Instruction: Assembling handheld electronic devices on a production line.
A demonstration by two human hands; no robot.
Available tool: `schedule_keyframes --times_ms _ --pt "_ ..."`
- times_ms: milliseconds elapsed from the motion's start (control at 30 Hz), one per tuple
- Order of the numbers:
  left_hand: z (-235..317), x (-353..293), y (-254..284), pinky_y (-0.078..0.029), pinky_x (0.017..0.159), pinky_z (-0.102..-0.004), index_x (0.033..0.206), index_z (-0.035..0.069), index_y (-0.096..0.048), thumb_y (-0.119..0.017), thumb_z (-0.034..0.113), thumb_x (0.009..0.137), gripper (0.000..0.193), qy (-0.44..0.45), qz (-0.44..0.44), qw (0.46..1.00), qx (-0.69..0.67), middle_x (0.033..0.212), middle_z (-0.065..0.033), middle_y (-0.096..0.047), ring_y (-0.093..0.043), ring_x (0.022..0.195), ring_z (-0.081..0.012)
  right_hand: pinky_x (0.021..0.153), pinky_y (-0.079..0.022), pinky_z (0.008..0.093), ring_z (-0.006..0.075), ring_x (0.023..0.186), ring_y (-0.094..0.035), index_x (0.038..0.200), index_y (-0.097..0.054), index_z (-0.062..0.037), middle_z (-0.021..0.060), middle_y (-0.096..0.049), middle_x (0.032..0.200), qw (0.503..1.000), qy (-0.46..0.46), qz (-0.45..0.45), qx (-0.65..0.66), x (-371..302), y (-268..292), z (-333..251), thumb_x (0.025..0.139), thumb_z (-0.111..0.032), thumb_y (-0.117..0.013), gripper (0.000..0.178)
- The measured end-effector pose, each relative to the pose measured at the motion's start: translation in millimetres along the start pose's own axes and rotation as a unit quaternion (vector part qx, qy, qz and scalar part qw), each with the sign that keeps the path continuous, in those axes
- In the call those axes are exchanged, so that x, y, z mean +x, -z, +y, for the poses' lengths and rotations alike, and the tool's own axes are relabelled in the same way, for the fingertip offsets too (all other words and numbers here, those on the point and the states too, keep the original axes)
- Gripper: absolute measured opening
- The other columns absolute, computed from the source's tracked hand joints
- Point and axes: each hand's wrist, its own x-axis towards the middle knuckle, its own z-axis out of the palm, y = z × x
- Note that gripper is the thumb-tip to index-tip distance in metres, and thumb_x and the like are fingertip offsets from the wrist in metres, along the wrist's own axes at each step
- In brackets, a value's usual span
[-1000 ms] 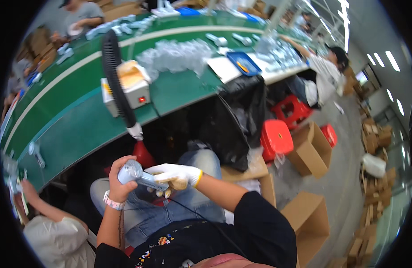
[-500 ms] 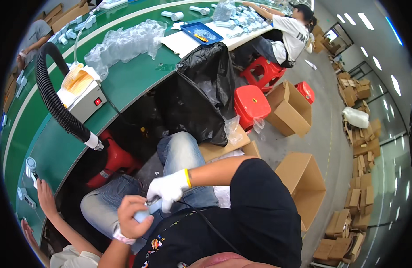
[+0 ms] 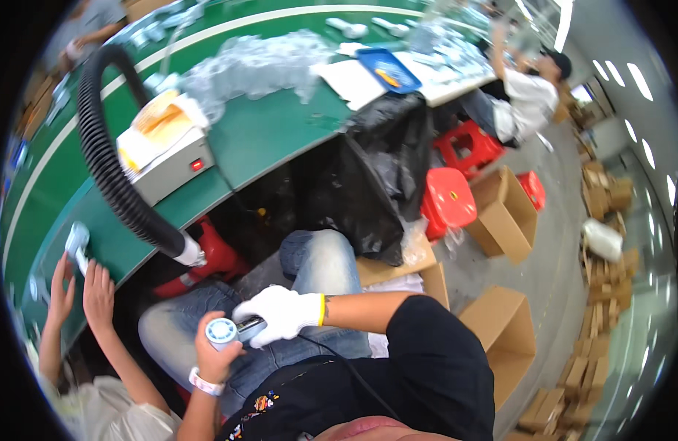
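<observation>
My bare left hand [image 3: 212, 351], with a pale band at the wrist, is closed around a light-blue handheld device [image 3: 221, 332] above my lap. The device's round vented end faces up. My right hand [image 3: 278, 314], in a white glove with a yellow cuff, is closed on its other end, where a dark, shiny part shows between the hands. The gloved fingertips are partly hidden. Below both hands are my knees in blue jeans [image 3: 325, 266]. A thin black cable [image 3: 346, 364] runs from beside the glove across my black shirt.
A co-worker's hands [image 3: 98, 294] touch a similar device [image 3: 77, 239] at the left. A black hose [image 3: 103, 158] arches over the green table [image 3: 269, 128] beside a grey box [image 3: 173, 173]. A black bag [image 3: 368, 191], red stools [image 3: 449, 198] and cardboard boxes [image 3: 500, 331] stand around.
The device has turned in my left hand, so its round vented end now shows. My gloved hand still grips it. Both co-worker's hands have come together by the device on the table.
</observation>
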Motion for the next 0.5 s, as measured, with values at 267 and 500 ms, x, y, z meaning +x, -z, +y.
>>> schedule_keyframes --times_ms 267,500 --pt "66 125 92 -0.058 0.080 -0.0338 0.149 -0.002 -0.041 -0.064 0.030 0.099 0.063 -0.246 0.291 0.925 -0.002 0.124 -0.0146 -0.062 -0.067 0.101 -0.0220 0.100 -0.055 0.0384 0.0247 0.117 -0.067 0.148 -0.052 -0.0021 0.0166 -0.067 0.132 0.898 -0.084 0.263 0.342 9 -2 114 0.101 -0.014 -0.064 0.050" --pt "83 394 141 -0.052 0.103 -0.0468 0.139 0.009 -0.060 -0.087 0.029 0.077 0.070 -0.241 0.409 0.802 0.363 0.123 -0.0208 -0.068 -0.064 0.118 -0.0394 0.081 -0.054 0.0268 0.0135 0.091 -0.066 0.131 -0.064 0.0009 0.0077 -0.071 0.110 0.874 -0.212 0.274 0.340 -3 -44 172 0.097 -0.005 -0.071 0.035"
